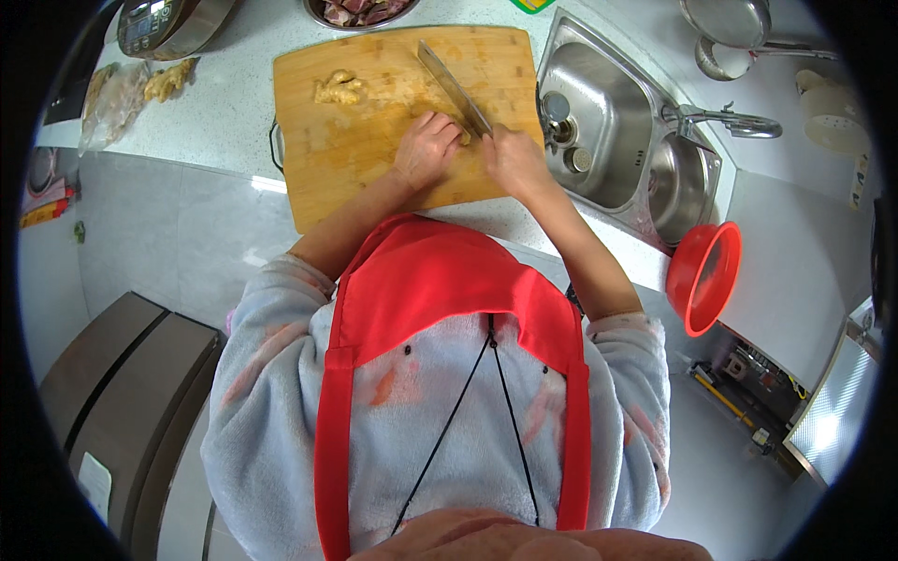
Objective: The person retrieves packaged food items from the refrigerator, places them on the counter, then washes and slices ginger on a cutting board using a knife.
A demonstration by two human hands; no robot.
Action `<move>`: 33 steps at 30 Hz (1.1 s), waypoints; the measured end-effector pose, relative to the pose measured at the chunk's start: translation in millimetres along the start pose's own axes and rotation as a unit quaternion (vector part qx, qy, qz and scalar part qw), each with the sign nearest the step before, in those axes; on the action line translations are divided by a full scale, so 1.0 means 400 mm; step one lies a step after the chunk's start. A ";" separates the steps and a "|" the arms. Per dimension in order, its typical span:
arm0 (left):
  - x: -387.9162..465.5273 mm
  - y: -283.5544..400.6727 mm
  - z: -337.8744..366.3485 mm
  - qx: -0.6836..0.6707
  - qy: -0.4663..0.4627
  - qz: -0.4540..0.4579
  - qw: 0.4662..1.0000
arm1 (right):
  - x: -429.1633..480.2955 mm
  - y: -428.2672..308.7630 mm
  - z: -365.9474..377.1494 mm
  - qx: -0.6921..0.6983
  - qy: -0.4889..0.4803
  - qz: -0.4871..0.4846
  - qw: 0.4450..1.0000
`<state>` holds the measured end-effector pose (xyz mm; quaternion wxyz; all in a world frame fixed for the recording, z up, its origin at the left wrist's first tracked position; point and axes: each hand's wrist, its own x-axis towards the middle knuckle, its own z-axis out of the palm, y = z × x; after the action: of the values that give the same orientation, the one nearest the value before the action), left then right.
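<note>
A wooden cutting board (351, 154) lies on the speckled counter. My right hand (513, 160) is closed round the handle of a kitchen knife (452, 85), whose blade points up and to the left over the board. Just left of the blade, my left hand (428, 149) has its fingers curled on a small piece of ginger (464, 134), which is mostly hidden by the fingertips. A larger knob of ginger (339, 88) rests on the upper left part of the board. Wet patches mark the wood between it and the knife.
Behind the board is a metal bowl of raw meat pieces (358, 12). To the left are more ginger (168, 79), a plastic bag (121, 105) and a cooker (175, 28). A steel double sink (603, 119) adjoins the board's right side; a red plastic basin (704, 278) stands near its lower corner.
</note>
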<state>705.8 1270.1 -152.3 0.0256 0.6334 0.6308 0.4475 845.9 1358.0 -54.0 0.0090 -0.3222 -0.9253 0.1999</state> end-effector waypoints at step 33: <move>-0.003 0.003 -0.005 -0.001 0.013 0.003 1.000 | -0.036 -0.022 -0.048 -0.006 -0.066 0.003 0.998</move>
<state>706.1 1267.8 -151.1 0.0164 0.6296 0.6286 0.4564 854.8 1350.0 -31.5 -0.0547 -0.3108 -0.9242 0.2151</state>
